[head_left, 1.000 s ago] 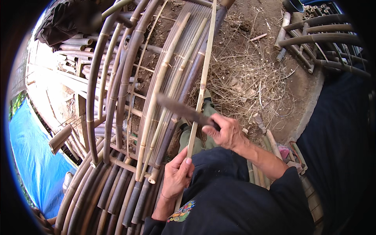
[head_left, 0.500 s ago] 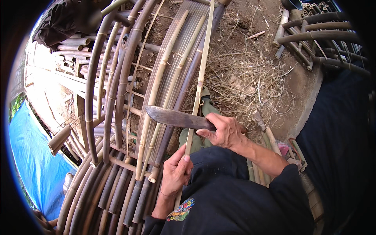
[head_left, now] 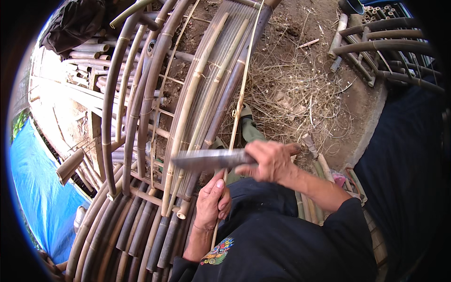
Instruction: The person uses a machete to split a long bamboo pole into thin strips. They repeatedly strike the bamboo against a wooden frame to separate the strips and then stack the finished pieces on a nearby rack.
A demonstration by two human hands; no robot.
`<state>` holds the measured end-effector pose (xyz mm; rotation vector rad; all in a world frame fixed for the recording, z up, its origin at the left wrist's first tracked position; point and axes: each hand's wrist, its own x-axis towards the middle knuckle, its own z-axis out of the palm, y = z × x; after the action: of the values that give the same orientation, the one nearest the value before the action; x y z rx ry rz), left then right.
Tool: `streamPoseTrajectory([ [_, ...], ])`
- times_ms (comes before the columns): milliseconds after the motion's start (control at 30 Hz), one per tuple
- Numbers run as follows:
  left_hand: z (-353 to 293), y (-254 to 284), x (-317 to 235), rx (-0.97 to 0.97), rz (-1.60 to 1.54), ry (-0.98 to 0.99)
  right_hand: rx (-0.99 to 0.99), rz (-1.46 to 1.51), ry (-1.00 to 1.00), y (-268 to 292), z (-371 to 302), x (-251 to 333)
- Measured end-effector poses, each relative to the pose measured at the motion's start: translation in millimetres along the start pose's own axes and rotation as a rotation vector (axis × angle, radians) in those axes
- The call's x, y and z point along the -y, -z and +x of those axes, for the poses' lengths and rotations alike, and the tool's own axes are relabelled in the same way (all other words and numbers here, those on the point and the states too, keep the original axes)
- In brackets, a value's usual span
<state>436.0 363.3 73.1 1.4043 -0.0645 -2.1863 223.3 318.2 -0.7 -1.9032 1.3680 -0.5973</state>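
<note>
My right hand is wrapped round the handle of a machete. Its broad blade points left, smeared by motion, and lies across a long thin bamboo strip; whether the edge touches the strip I cannot tell. Just below the blade, my left hand grips the lower part of that strip between thumb and fingers. The strip runs from beside my lap up to the top of the view, seen nearly edge-on, with a node partway along it.
To my left stands a bamboo frame with slats, beside curved dark bamboo poles and stacked bamboo. A blue tarp lies far left. Shavings litter the ground ahead. More bamboo framework stands at the upper right.
The machete has moved slightly down toward my left hand and its blade is now blurred. The strip has turned from its flat face to a narrow edge.
</note>
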Motion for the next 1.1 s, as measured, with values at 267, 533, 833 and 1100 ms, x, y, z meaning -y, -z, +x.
streamPoseTrajectory([
  [267,-4,-4,-5,-0.048,0.092,-0.007,-0.034,-0.023,-0.016,0,14,-6],
  [533,-7,-5,-7,-0.062,0.161,-0.026,-0.036,-0.013,-0.059,-3,18,-16],
  [833,-6,-9,-7,-0.048,0.181,-0.041,-0.040,-0.079,-0.171,17,26,-33],
  [1100,-5,-10,-8,-0.060,0.201,-0.041,-0.122,-0.138,-0.005,6,33,-46],
])
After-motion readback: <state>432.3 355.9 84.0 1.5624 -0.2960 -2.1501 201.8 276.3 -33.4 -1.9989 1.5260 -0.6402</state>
